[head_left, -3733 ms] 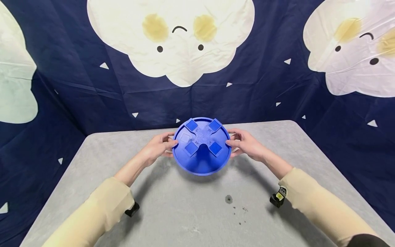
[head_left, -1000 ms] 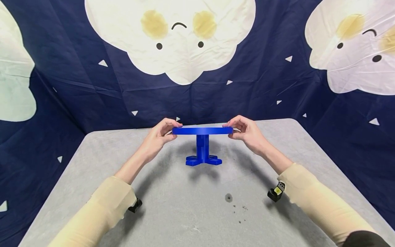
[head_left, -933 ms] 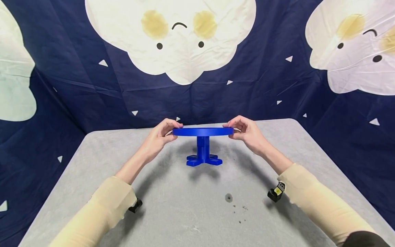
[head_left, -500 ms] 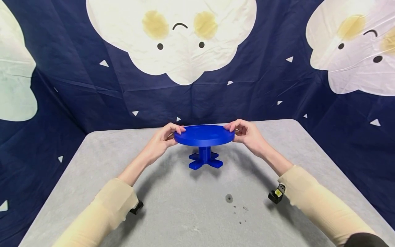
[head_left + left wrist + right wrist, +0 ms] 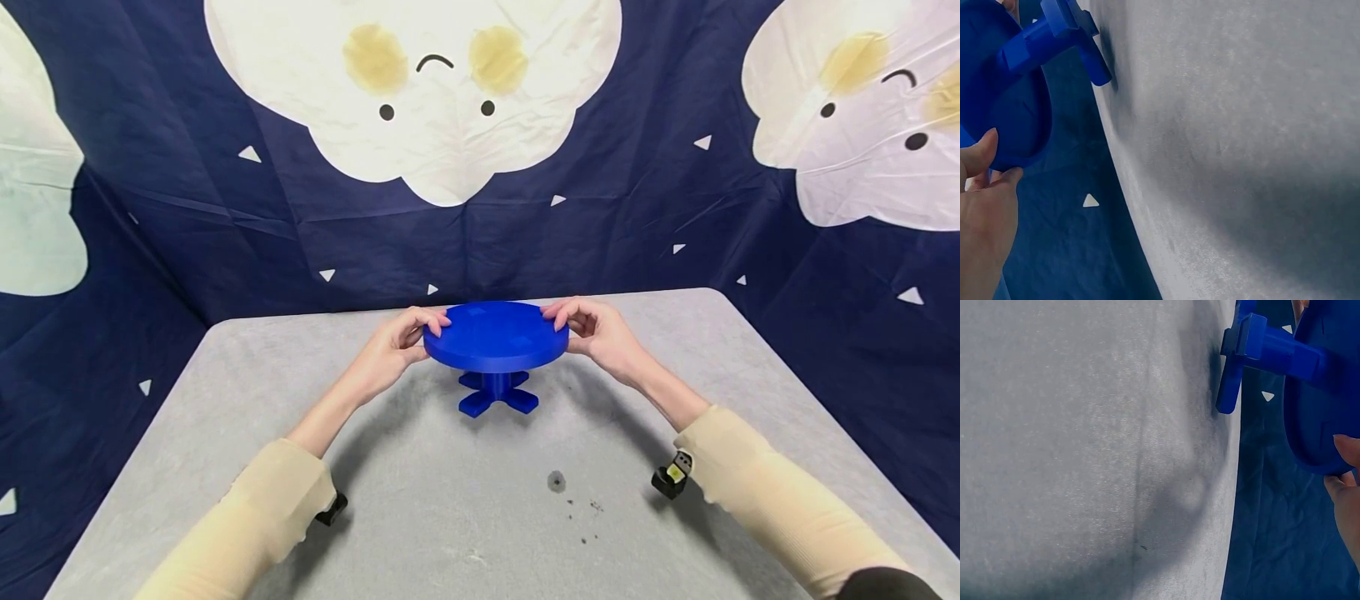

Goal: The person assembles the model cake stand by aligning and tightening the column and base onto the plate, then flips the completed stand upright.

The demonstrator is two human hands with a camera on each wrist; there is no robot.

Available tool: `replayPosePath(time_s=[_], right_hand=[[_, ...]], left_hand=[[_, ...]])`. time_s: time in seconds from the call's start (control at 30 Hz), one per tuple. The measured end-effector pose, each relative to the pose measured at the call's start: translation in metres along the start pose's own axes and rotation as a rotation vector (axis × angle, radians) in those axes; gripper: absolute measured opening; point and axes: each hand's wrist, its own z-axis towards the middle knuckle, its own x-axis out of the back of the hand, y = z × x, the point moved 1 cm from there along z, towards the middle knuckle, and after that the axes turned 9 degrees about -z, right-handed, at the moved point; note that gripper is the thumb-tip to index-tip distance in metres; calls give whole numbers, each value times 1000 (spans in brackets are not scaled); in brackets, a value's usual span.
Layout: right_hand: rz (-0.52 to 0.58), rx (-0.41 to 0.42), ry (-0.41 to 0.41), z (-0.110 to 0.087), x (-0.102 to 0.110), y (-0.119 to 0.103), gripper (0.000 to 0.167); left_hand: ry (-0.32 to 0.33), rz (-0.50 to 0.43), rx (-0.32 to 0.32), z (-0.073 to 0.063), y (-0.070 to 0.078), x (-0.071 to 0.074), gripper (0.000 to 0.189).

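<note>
A small blue round pedestal table [image 5: 495,337], toy-sized, stands upright in the middle of the head view, its smooth top tipped slightly towards me. Below the disc, its short column ends in a cross-shaped foot [image 5: 517,400] close over the grey tabletop. My left hand [image 5: 392,350] pinches the disc's left edge, fingertips on top and thumb underneath. On the opposite edge my right hand [image 5: 603,337] grips it the same way. The left wrist view shows the left thumb [image 5: 984,150] against the disc's underside; the right wrist view shows the right thumb [image 5: 1349,449] there too.
The grey tabletop [image 5: 420,508] has a dark round spot [image 5: 556,482] and smaller specks right of centre. Behind and at both sides hangs a dark blue cloth [image 5: 375,242] printed with white clouds and triangles. Small black devices [image 5: 671,477] sit at both wrists.
The blue pedestal table has turned from foot facing me to upright, both hands still on its rim. Over the last second its top has tilted into view and its rim has come down slightly.
</note>
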Motion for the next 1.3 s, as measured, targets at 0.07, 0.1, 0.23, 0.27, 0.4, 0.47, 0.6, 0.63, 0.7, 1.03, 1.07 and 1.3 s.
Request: replayPosePath(time_s=[0.07, 0.1, 0.23, 0.27, 0.4, 0.47, 0.6, 0.63, 0.7, 1.03, 1.07, 1.3], right_hand=[[-6, 0, 1, 0, -1, 0, 25], [-7, 0, 2, -1, -1, 1, 25], [-8, 4, 7, -1, -2, 2, 27], [-8, 7, 7, -1, -3, 2, 28], [-12, 28, 11, -2, -5, 3, 27], [-14, 39, 11, -2, -6, 4, 27], [-21, 57, 10, -4, -7, 6, 27], [-24, 62, 9, -4, -7, 6, 28], [-28, 68, 5, -5, -6, 7, 29], [-143, 76, -7, -11, -1, 9, 38], [-159, 74, -9, -12, -1, 9, 39], [-218, 63, -29, -14, 1, 8, 44]], left_hand=[[2, 9, -11, 0, -1, 0, 21], [3, 10, -18, 0, -1, 1, 20], [2, 23, -40, 0, -2, 2, 19], [0, 28, -45, 0, -2, 2, 18], [-10, 47, -64, -2, -4, 3, 18], [-15, 55, -71, -3, -5, 4, 17], [-25, 67, -86, -4, -5, 5, 19], [-28, 70, -89, -5, -5, 5, 20], [-34, 74, -98, -6, -5, 5, 21], [-47, 258, -131, -13, -1, 1, 35], [-47, 295, -132, -14, -1, 1, 38], [-27, 428, -130, -19, 0, -1, 55]])
